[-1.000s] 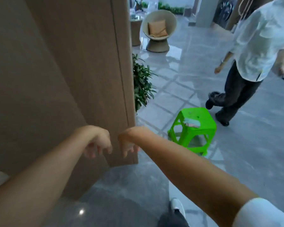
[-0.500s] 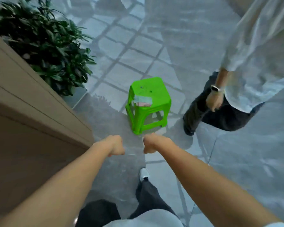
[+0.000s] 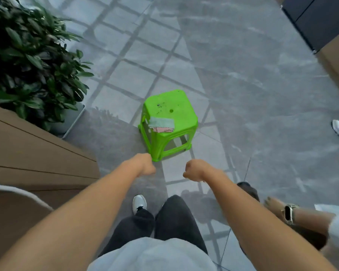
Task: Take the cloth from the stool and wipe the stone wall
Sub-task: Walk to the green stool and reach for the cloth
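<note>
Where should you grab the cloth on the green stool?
Pinch the cloth at its near edge, where it droops over the front lip of the stool. Come from above and the near side. It lies flat and folded, so that overhanging edge is probably easiest to catch. Both hands, left and right, are empty fists.

A folded cloth [image 3: 161, 124], pale green on top with a pink layer showing along its near edge, lies flat on the seat of a bright green plastic stool [image 3: 172, 108]. It sits at the seat's near left corner, slightly overhanging the edge. The stool stands upright on the grey tiled floor [image 3: 243, 75].
</note>
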Action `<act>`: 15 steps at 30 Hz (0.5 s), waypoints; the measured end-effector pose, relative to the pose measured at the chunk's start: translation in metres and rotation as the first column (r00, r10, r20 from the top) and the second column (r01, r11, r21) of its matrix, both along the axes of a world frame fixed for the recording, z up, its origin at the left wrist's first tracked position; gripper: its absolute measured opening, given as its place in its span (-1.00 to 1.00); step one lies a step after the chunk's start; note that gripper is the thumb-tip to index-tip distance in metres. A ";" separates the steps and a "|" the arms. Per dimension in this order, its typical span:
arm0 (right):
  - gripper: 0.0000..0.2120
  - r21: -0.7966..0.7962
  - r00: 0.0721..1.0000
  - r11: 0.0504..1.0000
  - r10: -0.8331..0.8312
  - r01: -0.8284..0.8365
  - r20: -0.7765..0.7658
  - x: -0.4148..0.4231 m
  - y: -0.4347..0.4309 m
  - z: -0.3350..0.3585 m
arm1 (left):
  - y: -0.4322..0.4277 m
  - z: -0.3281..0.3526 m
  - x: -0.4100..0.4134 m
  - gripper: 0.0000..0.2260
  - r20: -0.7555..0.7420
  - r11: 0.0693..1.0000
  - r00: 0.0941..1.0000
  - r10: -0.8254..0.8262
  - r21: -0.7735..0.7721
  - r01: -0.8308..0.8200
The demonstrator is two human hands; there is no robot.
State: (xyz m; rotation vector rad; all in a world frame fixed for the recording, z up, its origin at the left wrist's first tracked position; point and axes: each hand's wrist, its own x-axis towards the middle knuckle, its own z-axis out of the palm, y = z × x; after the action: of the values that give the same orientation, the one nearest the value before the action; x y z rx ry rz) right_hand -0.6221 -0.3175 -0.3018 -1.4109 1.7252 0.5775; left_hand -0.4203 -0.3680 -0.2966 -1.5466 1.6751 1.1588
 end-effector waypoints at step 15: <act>-0.49 -0.026 0.858 0.883 -0.449 0.469 0.249 -0.031 -0.140 -0.123 | -0.154 -0.124 -0.041 -0.64 0.030 0.999 0.998 0.050 0.002 -0.050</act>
State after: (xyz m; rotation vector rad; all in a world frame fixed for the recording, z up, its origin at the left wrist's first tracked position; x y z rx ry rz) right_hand -0.6535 -0.4577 -0.4250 -1.0146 1.8201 0.0673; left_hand -0.4612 -0.5215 -0.4209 -1.6053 1.6225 1.1571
